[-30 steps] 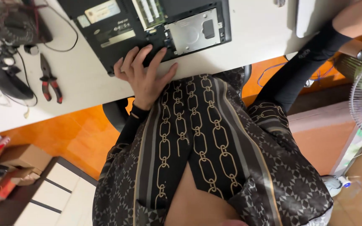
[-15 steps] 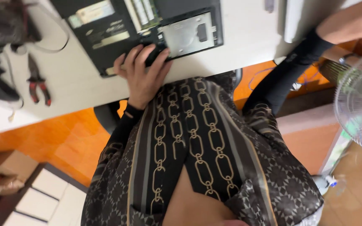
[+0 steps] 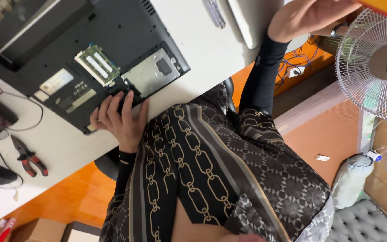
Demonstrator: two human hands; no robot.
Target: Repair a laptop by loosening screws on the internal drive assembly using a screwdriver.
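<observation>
- The person wears a soft dark top [image 3: 211, 179] with a gold chain print.
- The left hand [image 3: 121, 118] lies flat on the near edge of the black laptop [image 3: 90, 58], fingers spread, clamped on nothing.
- The laptop lies bottom up on the smooth white table [image 3: 193, 31]. Its cover is off, showing a green memory card [image 3: 97, 65] and a shiny metal tray [image 3: 153, 74].
- Red-handled pliers [image 3: 30, 159] lie to the left, well apart.
- The right hand [image 3: 310, 15] is up past the table, closed on an orange thing [image 3: 384, 5]. A round wire fan [image 3: 377, 60] is near it.
- 0.5 seconds ago the right hand was at the edge of view; now it shows more. The left hand stayed put.
</observation>
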